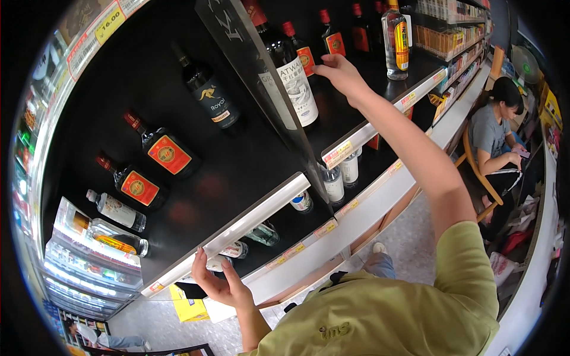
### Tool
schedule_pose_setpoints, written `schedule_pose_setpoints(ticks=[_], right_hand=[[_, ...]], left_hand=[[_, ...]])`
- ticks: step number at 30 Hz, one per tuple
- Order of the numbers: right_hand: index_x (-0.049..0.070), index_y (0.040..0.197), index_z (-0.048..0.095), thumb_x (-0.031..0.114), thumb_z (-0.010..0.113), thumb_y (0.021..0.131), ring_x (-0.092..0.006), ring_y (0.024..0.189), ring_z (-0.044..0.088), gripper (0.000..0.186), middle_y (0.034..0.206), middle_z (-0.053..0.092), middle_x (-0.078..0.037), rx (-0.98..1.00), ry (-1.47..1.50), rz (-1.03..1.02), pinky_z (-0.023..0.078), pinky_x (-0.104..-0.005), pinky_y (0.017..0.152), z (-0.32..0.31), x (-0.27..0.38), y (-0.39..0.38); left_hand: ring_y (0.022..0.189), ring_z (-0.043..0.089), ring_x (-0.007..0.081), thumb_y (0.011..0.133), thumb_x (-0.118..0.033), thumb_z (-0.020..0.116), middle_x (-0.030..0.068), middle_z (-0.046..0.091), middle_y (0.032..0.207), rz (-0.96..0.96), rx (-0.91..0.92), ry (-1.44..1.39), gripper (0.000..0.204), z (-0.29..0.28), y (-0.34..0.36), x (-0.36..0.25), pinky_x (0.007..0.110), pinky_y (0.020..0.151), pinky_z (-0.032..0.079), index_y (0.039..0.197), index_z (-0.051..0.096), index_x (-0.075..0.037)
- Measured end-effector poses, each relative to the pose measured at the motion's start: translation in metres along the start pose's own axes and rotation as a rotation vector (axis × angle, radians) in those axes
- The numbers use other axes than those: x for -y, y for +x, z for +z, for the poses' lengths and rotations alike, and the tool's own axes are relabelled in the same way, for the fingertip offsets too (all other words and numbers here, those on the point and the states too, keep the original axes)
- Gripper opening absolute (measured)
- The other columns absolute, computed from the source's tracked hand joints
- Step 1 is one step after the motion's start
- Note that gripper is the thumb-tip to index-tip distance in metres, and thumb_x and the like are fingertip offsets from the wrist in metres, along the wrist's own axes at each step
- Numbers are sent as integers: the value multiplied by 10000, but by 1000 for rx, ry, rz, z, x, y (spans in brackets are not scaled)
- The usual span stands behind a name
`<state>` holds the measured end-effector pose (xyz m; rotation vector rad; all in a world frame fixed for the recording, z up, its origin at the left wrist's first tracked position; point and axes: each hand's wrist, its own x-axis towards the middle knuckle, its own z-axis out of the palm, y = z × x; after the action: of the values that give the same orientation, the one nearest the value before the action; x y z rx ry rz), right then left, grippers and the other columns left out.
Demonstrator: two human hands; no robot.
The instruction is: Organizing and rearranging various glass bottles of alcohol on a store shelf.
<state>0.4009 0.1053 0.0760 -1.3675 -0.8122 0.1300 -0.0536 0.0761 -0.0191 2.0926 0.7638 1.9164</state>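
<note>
My right arm reaches over the upper shelf, and my right hand is open, fingers loosely bent. Its fingertips are beside a dark bottle with an orange label; whether they touch it I cannot tell. Just left of that hand stands a wine bottle with a white label. Down at the front lip of the left shelf is my left hand, also open, its fingertips at or against the lip, with thumb and fingers apart and nothing between them. A clear bottle with a yellow-red label stands right of my right hand.
A black divider splits the shelves. On the left shelf are a dark wine bottle, two orange-labelled bottles and two clear bottles. More bottles stand below. A seated person is at the right; a yellow box is on the floor.
</note>
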Motion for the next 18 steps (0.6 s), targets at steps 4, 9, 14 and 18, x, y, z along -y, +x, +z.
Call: schedule_pose_setpoints(ticks=[4, 9, 14, 18], right_hand=[[-37, 1351, 501, 465, 769, 759, -296, 1229, 580, 821, 1302, 600, -220, -36, -279, -42, 450, -365, 1020, 20, -15, 63], [-14, 1343, 528, 585, 729, 745, -340, 1212, 592, 870, 1287, 615, -233, -134, -287, -79, 461, -396, 1010, 38, -11, 109], [6, 1303, 592, 633, 695, 757, -345, 1198, 603, 838, 1248, 647, -217, -107, -265, -94, 464, -400, 1004, 59, -10, 138], [42, 1233, 654, 639, 657, 799, -352, 1137, 633, 738, 1168, 686, -194, 9, -384, -103, 486, -415, 971, 63, -11, 146]], left_hand=[[1269, 489, 304, 900, -4, 603, 162, 538, 1306, -42, -2, 27, 368, -2, -9, -1, 446, 1105, 334, 1261, 534, 12], [1245, 507, 319, 878, 22, 605, 161, 552, 1271, 10, 9, 146, 354, -6, -18, 1, 465, 1119, 332, 1228, 554, 7], [1212, 530, 327, 855, 50, 605, 164, 568, 1235, 22, -8, 257, 354, -13, -23, -5, 498, 1132, 330, 1203, 563, 2], [1196, 539, 325, 845, 66, 597, 164, 574, 1219, 3, -29, 285, 334, -19, -26, -4, 514, 1130, 336, 1172, 569, 0]])
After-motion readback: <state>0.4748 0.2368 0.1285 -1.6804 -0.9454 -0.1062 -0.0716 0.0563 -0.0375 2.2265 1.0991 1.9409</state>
